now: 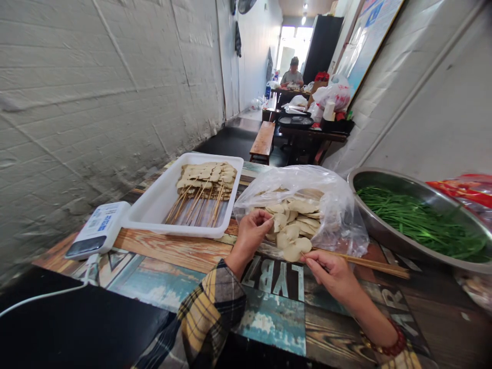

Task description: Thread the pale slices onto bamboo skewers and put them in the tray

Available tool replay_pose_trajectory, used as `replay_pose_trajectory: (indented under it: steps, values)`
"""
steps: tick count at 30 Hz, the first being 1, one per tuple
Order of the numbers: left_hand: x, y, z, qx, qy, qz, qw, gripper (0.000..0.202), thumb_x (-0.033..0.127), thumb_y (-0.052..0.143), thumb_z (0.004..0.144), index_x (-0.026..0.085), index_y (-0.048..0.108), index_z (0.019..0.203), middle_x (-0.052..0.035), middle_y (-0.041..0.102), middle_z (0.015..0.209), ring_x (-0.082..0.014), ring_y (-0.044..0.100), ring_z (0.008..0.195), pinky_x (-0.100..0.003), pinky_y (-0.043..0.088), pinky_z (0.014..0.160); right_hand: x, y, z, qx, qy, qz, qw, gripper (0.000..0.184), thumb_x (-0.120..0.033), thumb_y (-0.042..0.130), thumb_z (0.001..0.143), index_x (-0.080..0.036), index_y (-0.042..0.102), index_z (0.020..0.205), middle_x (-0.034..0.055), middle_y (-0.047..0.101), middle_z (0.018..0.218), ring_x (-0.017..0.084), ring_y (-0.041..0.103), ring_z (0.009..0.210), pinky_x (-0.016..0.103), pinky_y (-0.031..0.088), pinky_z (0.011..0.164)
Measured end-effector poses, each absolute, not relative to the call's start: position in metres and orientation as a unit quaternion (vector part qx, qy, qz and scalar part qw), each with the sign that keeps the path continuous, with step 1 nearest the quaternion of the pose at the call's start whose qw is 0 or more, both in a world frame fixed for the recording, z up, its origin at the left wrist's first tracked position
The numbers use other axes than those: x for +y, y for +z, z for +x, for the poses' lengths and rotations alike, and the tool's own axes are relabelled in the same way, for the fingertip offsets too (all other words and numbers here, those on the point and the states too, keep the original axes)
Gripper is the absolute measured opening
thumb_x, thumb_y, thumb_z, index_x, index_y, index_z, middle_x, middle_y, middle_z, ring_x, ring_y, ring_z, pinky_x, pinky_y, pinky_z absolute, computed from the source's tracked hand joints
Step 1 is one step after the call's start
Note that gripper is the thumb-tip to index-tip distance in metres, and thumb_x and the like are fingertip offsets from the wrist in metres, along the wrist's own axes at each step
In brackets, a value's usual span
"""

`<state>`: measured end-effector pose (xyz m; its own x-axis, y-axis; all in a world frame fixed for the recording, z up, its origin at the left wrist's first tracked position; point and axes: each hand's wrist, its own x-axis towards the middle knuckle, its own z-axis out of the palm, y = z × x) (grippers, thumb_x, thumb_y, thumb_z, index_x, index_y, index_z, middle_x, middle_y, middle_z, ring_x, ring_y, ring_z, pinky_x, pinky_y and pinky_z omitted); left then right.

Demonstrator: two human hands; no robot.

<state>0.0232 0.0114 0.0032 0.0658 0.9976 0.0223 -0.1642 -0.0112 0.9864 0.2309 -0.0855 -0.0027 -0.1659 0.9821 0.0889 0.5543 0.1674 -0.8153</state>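
My right hand (329,270) pinches the end of a thin wooden skewer, with pale, flat, round-edged slices (295,248) threaded on it. Close by, my left hand (251,233) has thumb and fingertips closed on the edge of another pale slice (280,221). Behind both hands, a clear plastic bag (338,205) lies open with a heap of such slices (305,206) inside. A bundle of bare skewers (378,265) lies beside my right hand, partly under the bag. To the left, a white tray (148,214) holds stacked, filled skewers (207,177).
A white scale (99,228) with a cable stands left of the tray. On the right sits a metal basin (355,179) of green stalks (415,220), with red packaging (467,187) behind. Farther back are a wooden bench (263,138), a cluttered table and a seated person (292,76).
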Motion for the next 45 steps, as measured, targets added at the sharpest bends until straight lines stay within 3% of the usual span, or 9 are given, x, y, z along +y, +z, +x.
replay_pose_trajectory:
  steps: [12,17,21,26,33,45]
  values:
    - [0.009,0.009,0.023,0.410,0.506,0.487,0.582,0.019,0.025,0.074,0.064,0.013,0.062,0.072,0.0018,0.057,0.062,-0.0071,0.047,0.056,-0.019,0.034,0.053,-0.083,-0.007,0.230,-0.648,0.404,-0.539,0.356,0.037,-0.045,0.049,0.091,-0.013,0.067,0.086,-0.0049,0.047,0.047,0.009,0.042,0.043,0.021,0.033,0.047]
    - [0.006,0.016,0.022,0.382,0.506,0.430,0.643,0.032,0.038,0.076,0.067,0.014,0.067,0.086,-0.0011,0.062,0.076,-0.0086,0.051,0.061,-0.020,0.039,0.055,-0.083,-0.003,0.227,-0.591,0.459,-0.546,0.377,0.045,-0.057,0.051,0.086,-0.014,0.065,0.086,-0.0067,0.043,0.045,0.007,0.030,0.037,0.020,0.022,0.038]
    - [0.005,0.016,0.022,0.341,0.471,0.421,0.696,0.033,0.036,0.081,0.062,0.013,0.066,0.080,-0.0003,0.061,0.074,-0.0078,0.052,0.062,-0.020,0.039,0.059,-0.083,-0.002,0.225,-0.560,0.478,-0.548,0.397,0.048,-0.061,0.052,0.083,-0.014,0.065,0.086,-0.0070,0.041,0.044,0.007,0.028,0.037,0.020,0.017,0.037]
    - [0.003,0.016,0.022,0.323,0.478,0.392,0.717,0.035,0.030,0.084,0.056,0.014,0.060,0.076,0.0017,0.060,0.068,-0.0072,0.052,0.058,-0.020,0.039,0.058,-0.081,-0.003,0.222,-0.558,0.481,-0.536,0.412,0.049,-0.062,0.056,0.080,-0.013,0.066,0.084,-0.0074,0.039,0.042,0.007,0.029,0.037,0.020,0.017,0.037]
    - [0.003,0.018,0.023,0.345,0.483,0.376,0.711,0.039,0.034,0.083,0.055,0.016,0.053,0.073,0.0048,0.055,0.057,-0.0073,0.048,0.047,-0.020,0.038,0.048,-0.080,-0.002,0.218,-0.556,0.486,-0.541,0.402,0.049,-0.061,0.055,0.081,-0.013,0.066,0.086,-0.0080,0.040,0.042,0.006,0.028,0.036,0.019,0.017,0.037]
    - [0.005,0.020,0.018,0.331,0.522,0.337,0.710,0.044,0.035,0.085,0.055,0.017,0.054,0.081,0.0074,0.052,0.064,-0.0054,0.047,0.050,-0.018,0.040,0.047,-0.070,-0.003,0.196,-0.555,0.469,-0.515,0.454,0.053,-0.066,0.053,0.079,-0.014,0.064,0.084,-0.0089,0.037,0.041,0.007,0.028,0.037,0.020,0.020,0.040]
